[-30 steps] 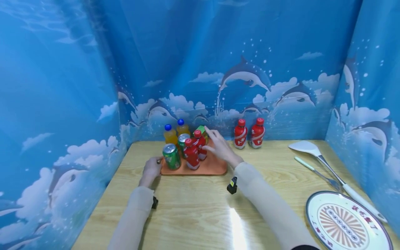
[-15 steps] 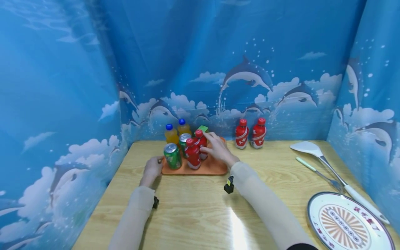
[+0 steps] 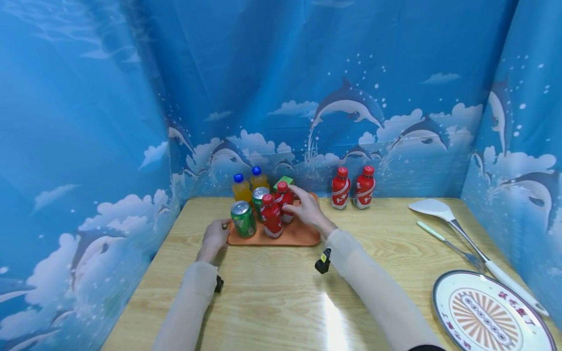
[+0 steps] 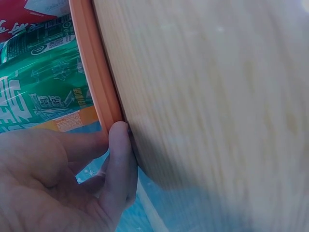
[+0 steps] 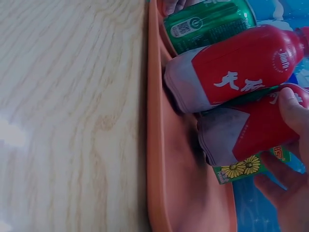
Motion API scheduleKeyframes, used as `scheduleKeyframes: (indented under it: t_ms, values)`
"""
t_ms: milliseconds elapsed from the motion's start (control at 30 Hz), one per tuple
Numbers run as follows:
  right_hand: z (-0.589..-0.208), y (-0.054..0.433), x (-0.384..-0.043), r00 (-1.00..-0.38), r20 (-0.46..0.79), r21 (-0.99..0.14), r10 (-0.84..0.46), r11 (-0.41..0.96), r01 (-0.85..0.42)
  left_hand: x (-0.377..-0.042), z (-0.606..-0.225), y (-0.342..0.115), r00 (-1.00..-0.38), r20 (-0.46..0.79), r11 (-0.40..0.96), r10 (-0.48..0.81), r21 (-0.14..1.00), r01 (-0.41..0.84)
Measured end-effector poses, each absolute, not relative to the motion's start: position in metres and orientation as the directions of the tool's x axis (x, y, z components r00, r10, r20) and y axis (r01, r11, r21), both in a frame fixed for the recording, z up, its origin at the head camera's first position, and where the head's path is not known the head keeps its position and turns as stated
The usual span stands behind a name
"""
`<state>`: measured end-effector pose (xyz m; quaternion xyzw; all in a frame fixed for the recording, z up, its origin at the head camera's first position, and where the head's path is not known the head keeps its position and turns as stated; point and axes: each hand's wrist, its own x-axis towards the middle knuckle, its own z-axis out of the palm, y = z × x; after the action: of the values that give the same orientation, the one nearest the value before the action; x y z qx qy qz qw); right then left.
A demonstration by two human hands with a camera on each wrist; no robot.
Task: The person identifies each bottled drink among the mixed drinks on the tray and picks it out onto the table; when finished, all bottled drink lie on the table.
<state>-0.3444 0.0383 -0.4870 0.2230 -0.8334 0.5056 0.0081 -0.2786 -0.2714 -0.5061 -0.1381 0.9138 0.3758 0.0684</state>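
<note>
An orange tray (image 3: pixel 298 239) bears two green cans (image 3: pixel 244 224), two red bottles, two orange-drink bottles (image 3: pixel 241 190) with blue caps and a green carton (image 3: pixel 285 180). The tray's left corner is pinched between thumb and fingers of my left hand (image 3: pixel 214 237), as the left wrist view shows (image 4: pixel 63 169). My right hand (image 3: pixel 309 210) holds the rear red bottle (image 3: pixel 284 196), thumb on its near side, other fingers partly hidden behind it. The front red bottle (image 5: pixel 231 67) stands close beside it. Behind the held bottle, the carton (image 5: pixel 236 169) shows yellow flowers.
Two more red bottles (image 3: pixel 340 190) stand by the back curtain, right of the tray. A white-headed spatula (image 3: pixel 432 208), a green-handled fork (image 3: pixel 448 243) and a patterned plate (image 3: pixel 448 292) lie on the right. Dolphin-print curtains (image 3: pixel 272 73) wall in the wooden table (image 3: pixel 263 297).
My right hand's fingers have come off the green carton's top corner and now lie at the rear red bottle, which has shifted slightly right. The left hand keeps its place on the tray.
</note>
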Motion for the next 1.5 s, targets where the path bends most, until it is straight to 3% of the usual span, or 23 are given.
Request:
scheduleKeyframes:
  t_ms: [133, 833, 1033, 1500]
  values:
    - [-0.485, 0.040, -0.345, -0.887, 0.273, -0.859, -0.373, 0.321, -0.399, -0.280, -0.507, -0.272, -0.952, -0.229, 0.679, -0.204, 0.667, -0.306]
    - [-0.461, 0.048, -0.343, -0.905, 0.278, -0.890, -0.321, 0.268, -0.369, -0.280, -0.507, -0.272, -0.951, -0.231, 0.687, -0.207, 0.658, -0.310]
    - [-0.451, 0.053, -0.342, -0.913, 0.215, -0.951, -0.346, 0.138, -0.276, -0.282, -0.508, -0.272, -0.948, -0.236, 0.696, -0.214, 0.644, -0.318]
    - [-0.438, 0.074, -0.347, -0.895, 0.060, -0.998, -0.442, -0.016, -0.059, -0.282, -0.507, -0.271, -0.948, -0.240, 0.690, -0.209, 0.651, -0.317]
